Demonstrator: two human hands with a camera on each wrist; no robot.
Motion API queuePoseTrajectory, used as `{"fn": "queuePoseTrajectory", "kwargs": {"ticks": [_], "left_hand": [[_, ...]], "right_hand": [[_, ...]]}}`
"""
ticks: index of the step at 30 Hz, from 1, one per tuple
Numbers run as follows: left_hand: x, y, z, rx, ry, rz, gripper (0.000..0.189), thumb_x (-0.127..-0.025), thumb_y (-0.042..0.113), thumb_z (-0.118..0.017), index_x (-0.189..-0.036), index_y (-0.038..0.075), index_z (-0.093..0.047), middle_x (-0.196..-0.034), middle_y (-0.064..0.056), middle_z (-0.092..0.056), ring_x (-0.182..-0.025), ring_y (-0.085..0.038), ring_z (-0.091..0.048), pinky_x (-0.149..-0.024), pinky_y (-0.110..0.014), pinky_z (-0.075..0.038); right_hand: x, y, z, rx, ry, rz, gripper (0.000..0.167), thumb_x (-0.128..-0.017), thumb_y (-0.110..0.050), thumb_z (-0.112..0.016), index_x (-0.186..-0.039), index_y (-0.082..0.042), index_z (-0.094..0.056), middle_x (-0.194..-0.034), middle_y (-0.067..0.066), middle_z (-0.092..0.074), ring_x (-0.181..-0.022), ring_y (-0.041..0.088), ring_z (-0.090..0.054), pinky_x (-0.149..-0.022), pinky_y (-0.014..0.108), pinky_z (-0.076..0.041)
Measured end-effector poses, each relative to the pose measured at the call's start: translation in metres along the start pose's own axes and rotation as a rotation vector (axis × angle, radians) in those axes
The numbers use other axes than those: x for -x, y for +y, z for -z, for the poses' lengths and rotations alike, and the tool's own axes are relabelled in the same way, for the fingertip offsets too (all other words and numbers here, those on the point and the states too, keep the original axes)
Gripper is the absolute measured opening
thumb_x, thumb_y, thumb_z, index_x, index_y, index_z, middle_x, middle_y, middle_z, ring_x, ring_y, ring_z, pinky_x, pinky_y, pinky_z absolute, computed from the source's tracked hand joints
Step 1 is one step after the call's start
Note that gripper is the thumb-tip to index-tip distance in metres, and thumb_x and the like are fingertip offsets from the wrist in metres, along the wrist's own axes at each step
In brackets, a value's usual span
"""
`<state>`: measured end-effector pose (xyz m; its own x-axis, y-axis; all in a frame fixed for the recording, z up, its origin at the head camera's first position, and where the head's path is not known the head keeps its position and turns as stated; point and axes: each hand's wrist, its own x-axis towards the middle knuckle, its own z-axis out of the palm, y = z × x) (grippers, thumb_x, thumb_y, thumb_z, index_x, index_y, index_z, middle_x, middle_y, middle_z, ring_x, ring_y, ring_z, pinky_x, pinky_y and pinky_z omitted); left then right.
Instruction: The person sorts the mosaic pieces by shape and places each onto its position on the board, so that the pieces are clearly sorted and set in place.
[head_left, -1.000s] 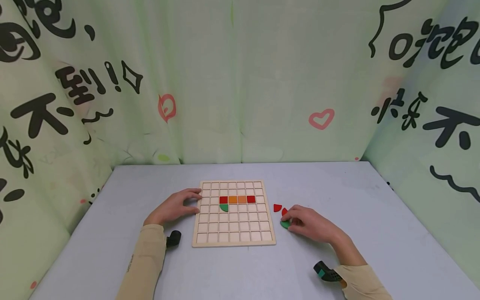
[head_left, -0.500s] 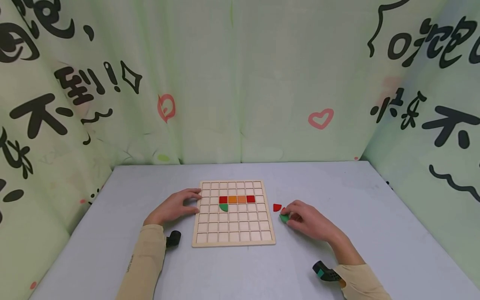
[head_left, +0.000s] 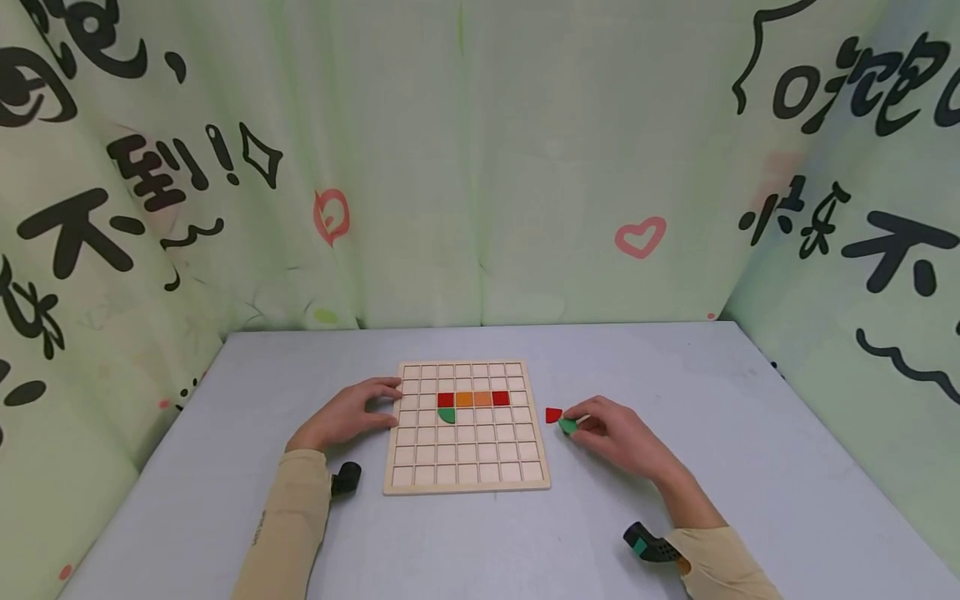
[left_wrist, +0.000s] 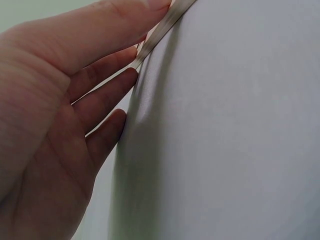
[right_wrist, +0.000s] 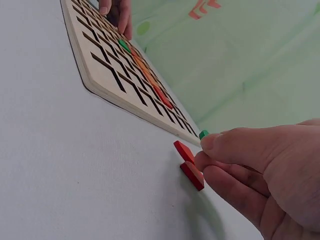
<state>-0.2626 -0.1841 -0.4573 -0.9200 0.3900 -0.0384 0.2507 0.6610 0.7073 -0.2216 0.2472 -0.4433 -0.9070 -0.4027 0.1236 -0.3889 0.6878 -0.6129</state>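
Note:
A wooden grid board [head_left: 467, 490] lies flat on the table. My left hand [head_left: 356, 417] rests at its left edge, fingers extended and thumb along the rim in the left wrist view. Just off the board's right side, my right hand [head_left: 618, 437] pinches a green rounded piece [head_left: 567, 426] between thumb and fingers; only its corner shows in the right wrist view. Close by the fingertips is a red quarter-round piece [head_left: 553, 415]. A second red piece [right_wrist: 192, 175] is visible in the right wrist view but hidden behind the hand in the head view.
On the board, a row runs red square [head_left: 446, 400], orange squares [head_left: 473, 399], red square [head_left: 500, 398]. A green quarter-round piece [head_left: 447, 415] sits below the left red one. Behind the white table [head_left: 637, 358] hangs a pale green curtain [head_left: 420, 167].
My right hand has shifted slightly toward the far side of the table with the green piece, now covering one red piece in the head view. The left hand stays put.

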Motion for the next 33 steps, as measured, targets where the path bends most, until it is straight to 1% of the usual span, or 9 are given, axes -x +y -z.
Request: {"fn": "queuePoseTrajectory", "kwargs": {"ticks": [4,7,13,20,25,33], "left_hand": [[0.000,0.000,0.000,0.007,0.001,0.007,0.047,-0.085,0.021,-0.077,-0.127,0.005,-0.063,-0.150,-0.007,-0.044,-0.141,-0.032,-0.033,-0.115,-0.049,-0.030],[-0.001,0.000,-0.001,0.006,0.003,0.014,0.047,-0.086,0.022,-0.077,-0.128,0.006,-0.063,-0.150,-0.006,-0.044,-0.142,-0.031,-0.033,-0.115,-0.048,-0.030],[-0.001,0.001,-0.001,0.004,0.007,0.020,0.047,-0.085,0.022,-0.077,-0.127,0.006,-0.064,-0.150,-0.006,-0.044,-0.142,-0.031,-0.033,-0.115,-0.049,-0.030],[0.000,0.001,-0.001,-0.006,0.008,0.017,0.046,-0.085,0.022,-0.077,-0.126,0.006,-0.064,-0.149,-0.006,-0.045,-0.141,-0.031,-0.034,-0.115,-0.048,-0.030],[0.000,0.000,-0.001,-0.007,0.014,0.017,0.046,-0.085,0.022,-0.078,-0.126,0.006,-0.065,-0.149,-0.006,-0.045,-0.141,-0.031,-0.034,-0.115,-0.048,-0.030],[-0.001,0.000,-0.001,-0.006,0.012,0.018,0.046,-0.085,0.024,-0.078,-0.126,0.006,-0.064,-0.149,-0.006,-0.045,-0.141,-0.031,-0.034,-0.115,-0.048,-0.030]], "right_hand": [[-0.001,-0.002,-0.001,-0.058,0.050,-0.055,0.023,-0.089,-0.011,-0.071,-0.112,-0.012,-0.070,-0.111,0.001,-0.066,-0.092,0.014,-0.065,-0.079,0.026,-0.056],[-0.002,-0.005,-0.002,-0.078,0.073,-0.081,0.024,-0.087,-0.013,-0.074,-0.111,-0.012,-0.071,-0.108,0.001,-0.067,-0.090,0.014,-0.064,-0.077,0.024,-0.055],[-0.008,-0.010,-0.008,-0.090,0.081,-0.057,0.026,-0.086,-0.013,-0.076,-0.111,-0.008,-0.073,-0.100,0.000,-0.068,-0.086,0.014,-0.061,-0.077,0.024,-0.055],[-0.022,-0.020,-0.017,-0.110,0.096,-0.058,0.026,-0.087,-0.016,-0.075,-0.112,-0.012,-0.074,-0.105,-0.001,-0.067,-0.091,0.014,-0.060,-0.080,0.027,-0.054],[-0.035,-0.031,-0.026,-0.125,0.087,-0.069,0.026,-0.087,-0.015,-0.075,-0.112,-0.011,-0.073,-0.105,-0.001,-0.067,-0.090,0.014,-0.061,-0.080,0.028,-0.055],[-0.055,-0.051,-0.043,-0.156,0.038,-0.138,0.026,-0.085,-0.015,-0.077,-0.110,-0.009,-0.073,-0.098,-0.002,-0.067,-0.084,0.011,-0.061,-0.077,0.027,-0.054]]}}
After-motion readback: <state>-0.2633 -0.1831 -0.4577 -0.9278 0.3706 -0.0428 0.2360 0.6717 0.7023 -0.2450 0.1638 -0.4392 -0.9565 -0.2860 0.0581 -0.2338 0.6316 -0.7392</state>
